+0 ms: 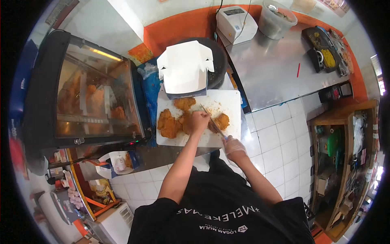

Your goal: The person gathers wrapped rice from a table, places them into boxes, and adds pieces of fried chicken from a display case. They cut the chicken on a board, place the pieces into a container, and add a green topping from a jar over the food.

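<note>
My right hand [234,147], in a clear plastic glove, is closed around the handle of a knife [218,129]. The blade slants up and left over a white cutting board [231,99], across a piece of fried chicken [222,121]. My left hand [200,122] is curled closed right beside the blade, above another fried piece [185,123]; what its fingers grip is hidden. More fried chicken [167,123] lies on the left of the board, and a smaller piece [185,103] at the top. Crumbs are scattered around. Behind the board stands an open white paper box [185,71].
A glass-fronted warmer cabinet [97,93] with fried food stands left. Below it is another open box [122,162] holding food. On the steel counter [268,69] are a white label printer [237,24], a clear tub [277,20] and a red pen [298,70]. A wooden shelf [345,162] stands right.
</note>
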`<state>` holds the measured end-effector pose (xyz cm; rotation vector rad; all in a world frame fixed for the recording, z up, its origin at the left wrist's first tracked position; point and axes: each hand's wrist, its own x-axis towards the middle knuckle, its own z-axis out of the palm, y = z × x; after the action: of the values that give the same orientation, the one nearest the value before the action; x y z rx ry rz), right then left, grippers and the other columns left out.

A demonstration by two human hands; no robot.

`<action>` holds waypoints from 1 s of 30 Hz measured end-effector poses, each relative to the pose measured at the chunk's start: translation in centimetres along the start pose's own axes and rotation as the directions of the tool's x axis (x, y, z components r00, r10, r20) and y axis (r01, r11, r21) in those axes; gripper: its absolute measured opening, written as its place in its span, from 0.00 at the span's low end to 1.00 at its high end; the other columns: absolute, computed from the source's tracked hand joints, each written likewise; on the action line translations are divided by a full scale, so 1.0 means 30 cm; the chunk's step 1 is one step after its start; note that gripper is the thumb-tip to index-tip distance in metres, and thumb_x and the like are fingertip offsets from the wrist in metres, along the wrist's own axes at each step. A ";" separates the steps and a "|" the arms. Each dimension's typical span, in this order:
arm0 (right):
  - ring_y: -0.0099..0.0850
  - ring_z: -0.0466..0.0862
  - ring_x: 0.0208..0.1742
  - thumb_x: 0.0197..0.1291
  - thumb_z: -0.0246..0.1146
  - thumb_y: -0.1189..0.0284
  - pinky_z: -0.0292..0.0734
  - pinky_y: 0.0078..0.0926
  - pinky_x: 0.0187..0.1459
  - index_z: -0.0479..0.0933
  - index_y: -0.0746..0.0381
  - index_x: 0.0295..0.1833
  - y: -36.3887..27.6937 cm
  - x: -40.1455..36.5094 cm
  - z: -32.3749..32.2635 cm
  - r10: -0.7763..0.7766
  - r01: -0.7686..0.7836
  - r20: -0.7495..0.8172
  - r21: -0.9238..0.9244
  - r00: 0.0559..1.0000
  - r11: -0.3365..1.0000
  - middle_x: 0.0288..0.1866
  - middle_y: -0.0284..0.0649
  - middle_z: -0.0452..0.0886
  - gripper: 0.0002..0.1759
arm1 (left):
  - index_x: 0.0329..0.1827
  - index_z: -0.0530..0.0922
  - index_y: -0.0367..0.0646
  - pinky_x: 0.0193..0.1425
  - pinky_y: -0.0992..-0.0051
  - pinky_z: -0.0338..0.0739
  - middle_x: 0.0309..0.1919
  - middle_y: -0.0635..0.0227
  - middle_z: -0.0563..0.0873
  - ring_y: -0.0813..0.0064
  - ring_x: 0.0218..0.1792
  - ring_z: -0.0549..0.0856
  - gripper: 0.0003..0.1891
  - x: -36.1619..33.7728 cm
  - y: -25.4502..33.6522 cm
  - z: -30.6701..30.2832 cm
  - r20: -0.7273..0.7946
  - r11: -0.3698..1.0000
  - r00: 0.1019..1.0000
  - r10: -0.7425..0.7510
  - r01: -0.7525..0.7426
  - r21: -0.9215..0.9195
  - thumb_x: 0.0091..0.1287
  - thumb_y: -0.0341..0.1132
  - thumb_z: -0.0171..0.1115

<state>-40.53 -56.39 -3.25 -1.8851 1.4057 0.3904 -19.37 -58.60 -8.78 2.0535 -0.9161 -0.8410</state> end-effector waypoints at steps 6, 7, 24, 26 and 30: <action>0.61 0.86 0.51 0.82 0.43 0.50 0.80 0.57 0.54 0.73 0.66 0.57 0.015 -0.046 -0.143 0.091 -0.092 -0.041 -0.010 0.995 0.996 0.46 0.64 0.86 0.28 | 0.30 0.90 0.36 0.37 0.70 0.84 0.25 0.60 0.91 0.69 0.27 0.91 0.13 0.041 0.117 0.081 0.047 0.989 0.998 0.044 -0.037 -0.146 0.62 0.39 0.77; 0.60 0.87 0.51 0.82 0.43 0.49 0.81 0.57 0.53 0.72 0.66 0.57 0.038 -0.009 -0.096 0.110 -0.111 -0.033 -0.023 0.993 0.994 0.46 0.64 0.86 0.29 | 0.29 0.90 0.36 0.37 0.70 0.84 0.25 0.60 0.92 0.69 0.27 0.91 0.13 0.054 0.091 0.099 0.065 0.992 0.997 0.035 -0.027 -0.123 0.62 0.39 0.77; 0.59 0.87 0.53 0.81 0.45 0.47 0.82 0.56 0.54 0.73 0.65 0.57 0.121 0.132 -0.030 0.114 -0.115 -0.043 -0.024 0.993 0.993 0.47 0.63 0.87 0.29 | 0.28 0.89 0.38 0.39 0.64 0.83 0.27 0.56 0.91 0.62 0.28 0.91 0.14 0.125 0.018 0.188 0.067 0.992 0.997 0.027 -0.018 -0.123 0.62 0.42 0.77; 0.59 0.88 0.51 0.80 0.46 0.47 0.82 0.56 0.53 0.75 0.65 0.55 0.142 0.150 -0.070 0.037 -0.042 -0.069 -0.071 0.997 0.997 0.47 0.62 0.87 0.29 | 0.27 0.88 0.38 0.39 0.63 0.83 0.26 0.56 0.91 0.61 0.28 0.91 0.16 0.128 0.019 0.187 0.020 0.997 0.997 0.071 -0.072 0.032 0.65 0.42 0.74; 0.53 0.88 0.48 0.79 0.50 0.49 0.83 0.51 0.51 0.79 0.64 0.53 0.086 0.152 -0.301 -0.131 0.102 -0.095 -0.264 0.987 0.959 0.44 0.58 0.87 0.28 | 0.30 0.87 0.37 0.40 0.62 0.83 0.24 0.58 0.89 0.61 0.30 0.91 0.18 0.070 0.071 0.107 -0.064 0.976 0.974 0.219 -0.218 0.020 0.73 0.43 0.66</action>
<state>-42.94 -66.28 -0.95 -2.2206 1.3596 0.4324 -21.45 -62.41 -9.29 1.9362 -1.0894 -0.6467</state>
